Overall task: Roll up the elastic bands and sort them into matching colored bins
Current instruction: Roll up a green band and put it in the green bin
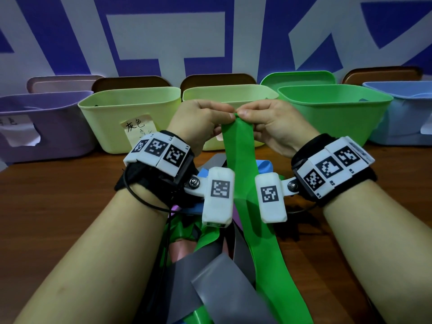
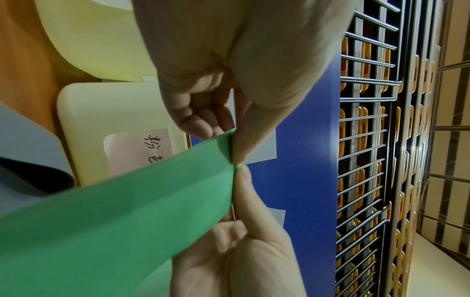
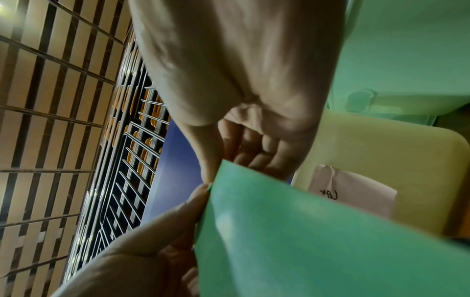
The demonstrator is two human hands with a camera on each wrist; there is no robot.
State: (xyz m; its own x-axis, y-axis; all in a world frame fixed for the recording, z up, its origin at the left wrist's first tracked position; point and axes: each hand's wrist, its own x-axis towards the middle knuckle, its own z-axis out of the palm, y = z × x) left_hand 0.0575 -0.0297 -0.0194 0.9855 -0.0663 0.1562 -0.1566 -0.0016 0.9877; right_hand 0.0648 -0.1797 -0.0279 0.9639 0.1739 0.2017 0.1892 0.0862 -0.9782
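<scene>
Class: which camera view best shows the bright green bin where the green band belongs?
The head view: the green bin shows whole, right of the hands. The right wrist view shows only a blurred wall of it; the left wrist view shows none.

Dim, even indoor light on the head view, edges bowed by the wide lens, near corners smeared; both wrist views soft and blurred, small glare among background bars.

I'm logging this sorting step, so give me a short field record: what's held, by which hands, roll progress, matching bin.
held: green band
left hand: pinches the band's top end
right hand: pinches the same end
roll progress: barely begun, band hangs long into the pile
matching bin: green bin, right of the hands
pile: gray band among others
</scene>
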